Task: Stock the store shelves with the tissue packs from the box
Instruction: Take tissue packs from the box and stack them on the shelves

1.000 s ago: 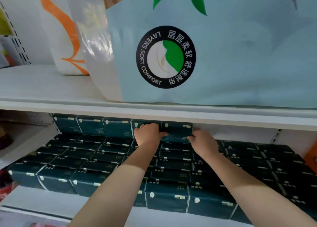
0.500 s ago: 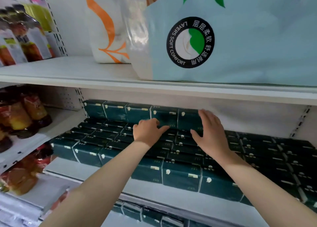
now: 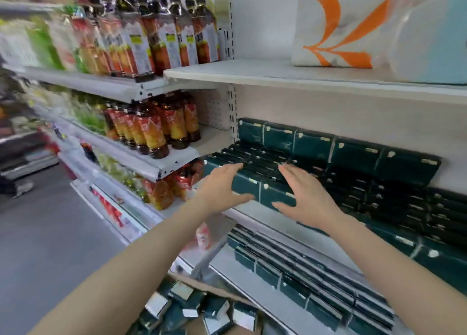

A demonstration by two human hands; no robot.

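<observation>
**Left grip** [image 3: 222, 190]: fingers spread, holding nothing, just before the near-left packs.
**Right grip** [image 3: 303, 198]: fingers apart, empty, beside the left.
**Shelf packs** [image 3: 353, 157]: dark green, on the middle shelf [image 3: 255, 214]. Most lie flat, long axis seemingly left-right along the lip. The far row stands on edge, faces to the aisle.
**Loose packs** [image 3: 177, 309]: jumbled in the box [image 3: 214, 290], near and low, pointing every way.
**Hazard:** the near row sits close to the lip, so a brushing hand could likely push a pack off.
</observation>
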